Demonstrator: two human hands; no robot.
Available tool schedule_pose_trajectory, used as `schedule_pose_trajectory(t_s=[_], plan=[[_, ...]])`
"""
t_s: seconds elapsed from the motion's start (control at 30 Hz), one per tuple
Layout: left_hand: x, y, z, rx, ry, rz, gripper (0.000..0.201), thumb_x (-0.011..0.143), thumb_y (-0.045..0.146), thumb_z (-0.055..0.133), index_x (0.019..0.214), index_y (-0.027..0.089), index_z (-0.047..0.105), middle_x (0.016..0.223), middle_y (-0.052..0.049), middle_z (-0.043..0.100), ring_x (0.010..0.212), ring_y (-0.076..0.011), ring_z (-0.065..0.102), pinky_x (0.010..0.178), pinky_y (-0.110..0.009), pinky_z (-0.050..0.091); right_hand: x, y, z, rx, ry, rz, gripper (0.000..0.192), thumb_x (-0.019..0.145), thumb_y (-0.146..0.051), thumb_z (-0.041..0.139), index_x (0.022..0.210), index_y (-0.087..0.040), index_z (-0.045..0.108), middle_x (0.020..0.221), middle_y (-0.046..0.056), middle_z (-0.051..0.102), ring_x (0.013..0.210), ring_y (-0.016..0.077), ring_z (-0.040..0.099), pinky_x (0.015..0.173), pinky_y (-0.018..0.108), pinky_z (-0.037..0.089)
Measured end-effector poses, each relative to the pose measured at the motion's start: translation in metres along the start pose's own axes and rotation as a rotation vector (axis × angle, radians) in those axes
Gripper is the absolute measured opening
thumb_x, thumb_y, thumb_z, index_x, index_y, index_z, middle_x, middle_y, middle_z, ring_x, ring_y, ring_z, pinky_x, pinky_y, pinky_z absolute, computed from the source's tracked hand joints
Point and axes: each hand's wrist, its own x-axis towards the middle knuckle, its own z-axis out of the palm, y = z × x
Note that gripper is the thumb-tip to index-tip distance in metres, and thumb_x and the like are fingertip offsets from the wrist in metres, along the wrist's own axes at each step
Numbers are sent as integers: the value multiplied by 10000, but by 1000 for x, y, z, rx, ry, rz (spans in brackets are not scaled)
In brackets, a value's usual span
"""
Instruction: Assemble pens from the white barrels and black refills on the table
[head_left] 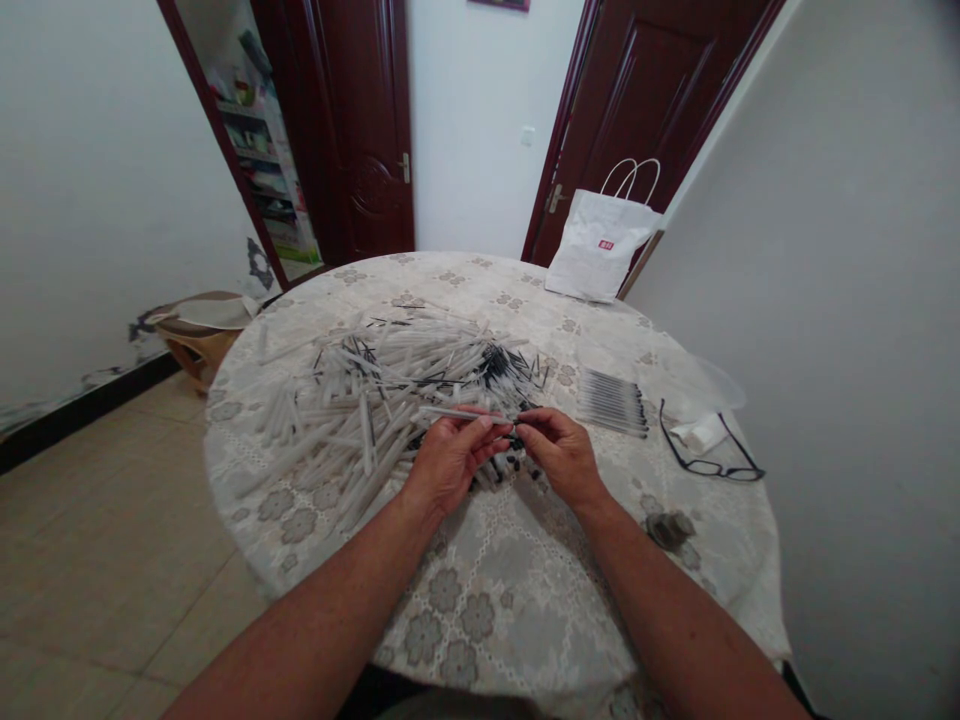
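Observation:
My left hand (pixel 450 462) pinches a thin white pen barrel (pixel 459 412) that lies level and points left. My right hand (pixel 559 452) meets it at the barrel's right end, its fingertips closed on a small black pen part (pixel 515 436). Both hands hover just above the round table (pixel 510 590), at the near edge of a big heap of white pen barrels (pixel 375 400). Small black parts (pixel 504 366) are mixed into the heap behind my fingers.
A neat row of finished pens (pixel 612 402) lies to the right of my hands. Black-rimmed glasses (pixel 709 462) and a clear plastic bag (pixel 705 395) sit further right. A white paper bag (pixel 600 248) stands at the far edge. A low wooden stool (pixel 201 340) is on the floor at left.

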Motion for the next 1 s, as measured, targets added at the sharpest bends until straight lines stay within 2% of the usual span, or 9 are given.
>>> schedule_pose_trajectory(t_s=[0.27,0.57,0.67,0.83,0.93,1.0], plan=[[1,-3,-3,69,-17,36,273,733,248,855,922,141,690,966,-96,767,899,-219,745,793,-332,614,-1,2,-2,-25,0,-40,244,800,-382,779,962,-206,734,786,2,705,646,136,604,564,233,463],[-1,-3,-1,57,-6,31,276,724,252,857,921,151,691,955,-89,766,882,-213,746,790,-329,613,-3,1,-1,-4,-27,-41,235,802,-378,777,958,-211,721,769,-2,692,632,136,599,552,235,467],[-1,-3,-1,69,-15,33,272,724,253,857,917,152,692,947,-86,764,881,-213,747,788,-325,614,-3,-1,0,-16,-33,-46,219,817,-370,762,962,-212,713,787,0,696,661,144,617,594,250,492],[0,-5,-2,97,-14,41,257,728,237,852,901,153,682,928,-88,765,870,-220,755,767,-322,616,-4,-2,-2,-184,-11,-199,142,869,-328,706,965,-224,707,925,32,701,827,178,655,760,299,525],[0,-7,-4,94,-13,37,260,738,251,847,911,152,680,930,-97,766,855,-219,758,763,-331,619,-6,-3,-3,-258,-1,-279,121,888,-316,678,974,-235,702,973,46,687,884,194,649,796,313,520],[1,-8,-5,96,-16,34,262,748,264,844,924,156,683,915,-93,764,844,-214,757,752,-332,621,-7,-3,-3,-265,-8,-275,126,896,-324,670,987,-239,696,965,47,686,882,199,647,793,316,519]])
